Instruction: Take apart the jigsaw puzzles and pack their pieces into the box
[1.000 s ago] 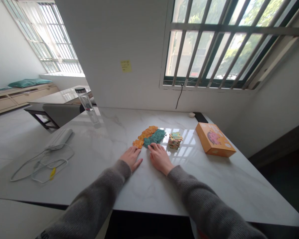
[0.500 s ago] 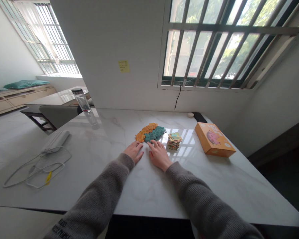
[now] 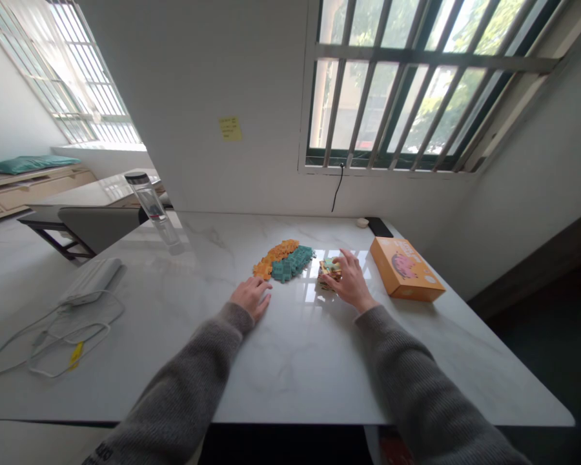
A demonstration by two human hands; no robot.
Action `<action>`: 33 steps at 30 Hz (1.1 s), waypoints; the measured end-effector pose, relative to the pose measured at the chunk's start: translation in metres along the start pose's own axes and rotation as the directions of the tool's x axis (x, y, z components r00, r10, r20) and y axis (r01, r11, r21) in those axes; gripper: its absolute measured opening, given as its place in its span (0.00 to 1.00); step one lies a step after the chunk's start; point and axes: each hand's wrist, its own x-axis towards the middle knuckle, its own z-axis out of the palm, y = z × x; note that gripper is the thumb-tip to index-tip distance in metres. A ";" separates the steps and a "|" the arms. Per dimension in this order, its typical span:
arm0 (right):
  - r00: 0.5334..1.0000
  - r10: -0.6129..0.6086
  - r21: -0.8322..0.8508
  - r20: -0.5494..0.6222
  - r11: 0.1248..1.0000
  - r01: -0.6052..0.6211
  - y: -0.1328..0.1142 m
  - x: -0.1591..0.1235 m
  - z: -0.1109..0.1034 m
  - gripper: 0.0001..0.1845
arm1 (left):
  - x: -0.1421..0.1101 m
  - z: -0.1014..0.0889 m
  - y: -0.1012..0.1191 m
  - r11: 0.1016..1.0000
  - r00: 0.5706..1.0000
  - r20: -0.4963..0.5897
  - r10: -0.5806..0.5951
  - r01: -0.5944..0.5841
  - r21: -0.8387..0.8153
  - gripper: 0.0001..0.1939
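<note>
Two bare hands rested on a white marble counter (image 3: 290,371), and the work in hand lay under the right one. The right hand (image 3: 351,282) arched over a small stack of printed puzzle pieces (image 3: 328,276), its fingers (image 3: 345,259) spread and its palm raised; it covered much of the stack, and I could not tell whether it was pinching any piece. The stack sat on the counter between a band of teal pieces (image 3: 292,263) and an orange cardboard box (image 3: 405,268), nearer the teal. The left hand (image 3: 250,297) lay flat and open, palm down, just short of a band of orange pieces (image 3: 275,258), which touched the teal band along its length. Judging from this, the step was picking from the stack to add to the two bands, though that was only a reading of how the hands lay. A clean lift would call for finger and thumb to close on the edges of the top piece without toppling the rest. A glass bottle (image 3: 150,203) stood well off to the left, beyond a white power adapter (image 3: 91,281) and its looped cable (image 3: 53,342).
</note>
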 end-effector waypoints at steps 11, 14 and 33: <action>0.998 -0.039 0.114 0.055 0.993 0.033 0.012 0.003 0.004 0.10 | 0.017 -0.013 0.053 0.906 0.960 -0.265 0.095 -0.193 -0.377 0.08; 0.999 -0.030 0.123 -0.018 0.992 0.032 0.013 0.005 -0.001 0.08 | 0.021 -0.015 0.067 0.870 0.951 -0.309 0.010 -0.161 -0.467 0.08; 0.924 -0.319 0.344 0.212 0.909 0.234 -0.097 -0.036 0.000 0.21 | 0.016 0.025 0.044 0.137 0.968 0.224 -0.117 0.239 -0.961 0.31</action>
